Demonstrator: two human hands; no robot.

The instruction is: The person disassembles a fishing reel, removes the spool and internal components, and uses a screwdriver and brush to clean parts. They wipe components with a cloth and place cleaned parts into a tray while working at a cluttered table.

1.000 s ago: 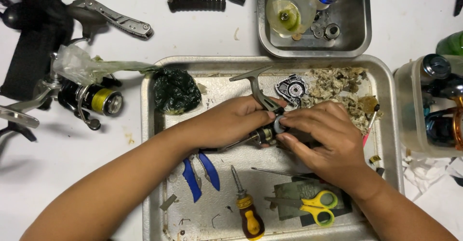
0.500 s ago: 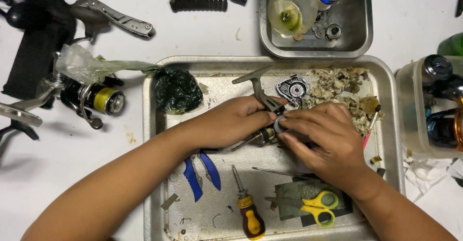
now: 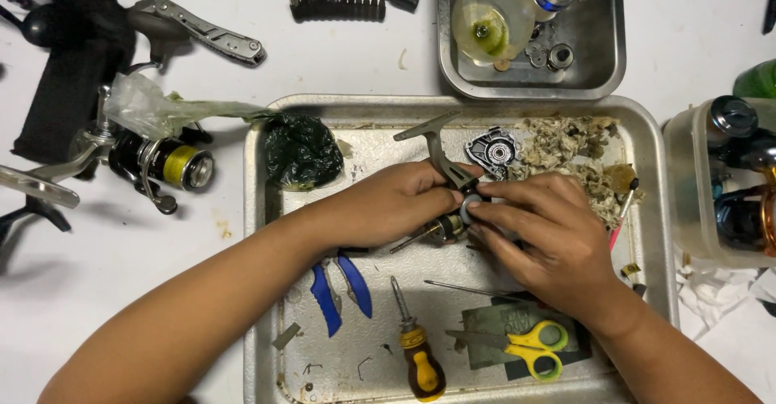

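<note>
gripping a grey reel body (image 3: 443, 162) over the metal tray (image 3: 257, 210), the left hand (image 3: 396, 202) closes around it; the right hand (image 3: 550, 238) pinches its small round part. blue-handled pliers (image 3: 339, 287) lie near, scissors (image 3: 533, 347) right.

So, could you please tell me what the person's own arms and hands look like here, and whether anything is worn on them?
Both forearms are bare as far as the picture shows: no sleeves, gloves, watch or bracelets in view. The left hand and the right hand show no rings on the fingers that can be seen. The nails look short and unpainted. No markings or bandages are visible.
</note>
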